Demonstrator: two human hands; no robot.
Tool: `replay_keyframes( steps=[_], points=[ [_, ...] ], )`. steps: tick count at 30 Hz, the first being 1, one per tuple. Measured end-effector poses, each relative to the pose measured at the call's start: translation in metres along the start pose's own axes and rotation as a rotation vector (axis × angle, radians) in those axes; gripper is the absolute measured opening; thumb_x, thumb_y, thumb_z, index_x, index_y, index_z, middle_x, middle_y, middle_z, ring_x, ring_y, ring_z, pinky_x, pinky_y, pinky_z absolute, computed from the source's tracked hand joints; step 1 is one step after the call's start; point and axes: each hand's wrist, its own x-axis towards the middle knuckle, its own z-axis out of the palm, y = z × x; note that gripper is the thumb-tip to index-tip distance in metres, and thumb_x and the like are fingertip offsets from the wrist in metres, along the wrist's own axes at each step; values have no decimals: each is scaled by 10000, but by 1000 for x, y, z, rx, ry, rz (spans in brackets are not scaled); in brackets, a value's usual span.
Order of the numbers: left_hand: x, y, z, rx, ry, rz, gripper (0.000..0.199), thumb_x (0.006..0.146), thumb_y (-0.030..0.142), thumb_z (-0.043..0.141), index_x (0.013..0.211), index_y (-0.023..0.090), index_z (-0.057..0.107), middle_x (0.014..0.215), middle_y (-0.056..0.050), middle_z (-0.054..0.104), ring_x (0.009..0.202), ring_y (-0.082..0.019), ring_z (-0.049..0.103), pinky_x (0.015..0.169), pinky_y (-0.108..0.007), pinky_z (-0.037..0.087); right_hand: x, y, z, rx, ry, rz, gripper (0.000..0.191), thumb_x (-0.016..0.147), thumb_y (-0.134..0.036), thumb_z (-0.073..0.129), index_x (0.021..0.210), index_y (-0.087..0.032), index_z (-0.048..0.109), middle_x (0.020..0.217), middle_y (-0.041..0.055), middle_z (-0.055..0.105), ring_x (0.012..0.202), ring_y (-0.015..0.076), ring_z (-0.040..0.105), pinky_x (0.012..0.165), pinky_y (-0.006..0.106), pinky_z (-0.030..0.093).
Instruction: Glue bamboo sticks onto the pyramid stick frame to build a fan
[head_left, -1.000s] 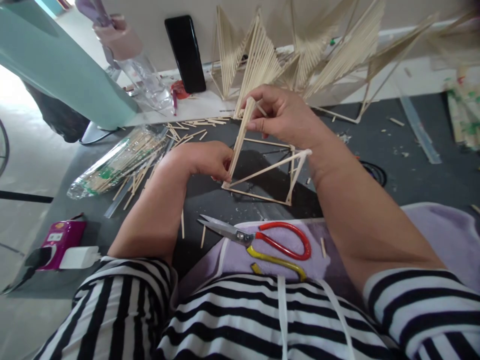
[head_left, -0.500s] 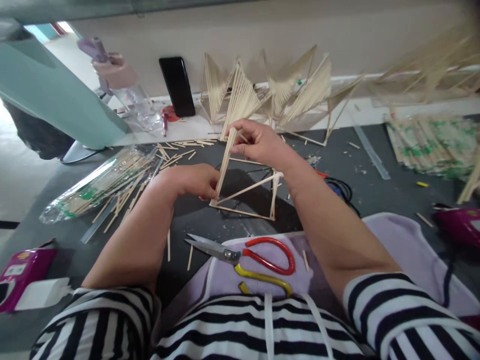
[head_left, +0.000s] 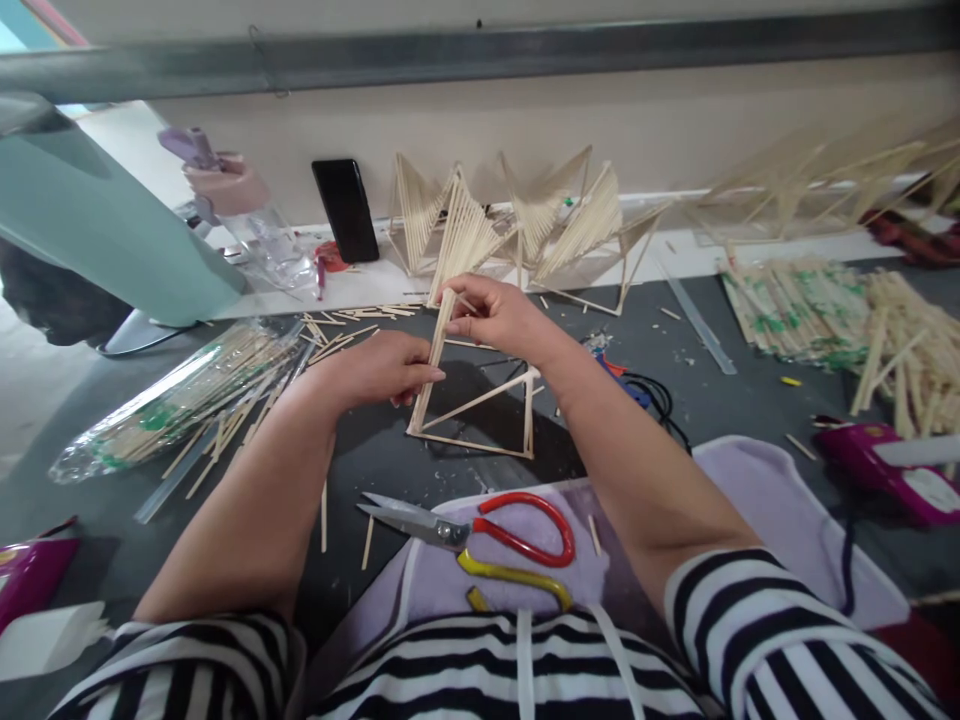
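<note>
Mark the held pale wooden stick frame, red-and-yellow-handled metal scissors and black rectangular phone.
Held pale wooden stick frame [head_left: 440,335], head view: leaning sticks.
Metal scissors [head_left: 451,534], head view: near the pivot.
Black phone [head_left: 345,211], head view: flat face.

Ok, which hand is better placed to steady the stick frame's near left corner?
Probably the left hand. It pinches the slanted sticks partway up, closer to that corner of the stick frame; the right hand is at their top end, farther from it.
</note>
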Motion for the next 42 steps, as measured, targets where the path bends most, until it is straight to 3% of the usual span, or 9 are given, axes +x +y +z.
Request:
replay_keyframes(
  steps=[4,10,23,32,42],
  points=[
    [1,-3,0,-6,11,10,322,856,444,522,677,177,535,601,-1,626,539,-131,597,570,-236,442,1,3,0,-1,5,-1,279,763,-216,672,1003,-237,531,663,-65,390,605,112,362,557,249,334],
    [7,-13,3,-162,137,59,349,852,507,530,707,189,514,578,18,609,507,-115,553,519,-221,428,1,9,-1,83,1,-53,305,758,-194,671,1040,-196,553,644,-74,391,588,97,355,547,237,311],
    [10,-14,11,-305,133,40,324,878,476,515,777,176,585,553,20,609,469,-117,559,483,-220,455,2,11,0,92,14,-77,299,768,-149,669,1051,-164,576,602,-83,373,559,75,330,520,212,313],
    [11,-13,9,-280,110,34,318,870,472,515,825,167,595,582,15,617,501,-126,579,499,-227,460,1,11,-4,4,53,-66,285,891,-357,579,1077,-150,640,708,-17,562,559,70,458,476,175,415],
    [10,-8,11,-267,153,30,244,887,369,507,816,161,614,572,10,614,484,-105,568,510,-214,441,2,14,-4,-14,118,-101,440,903,-541,524,997,-140,681,670,-12,586,514,48,494,465,157,400]
  ],
)
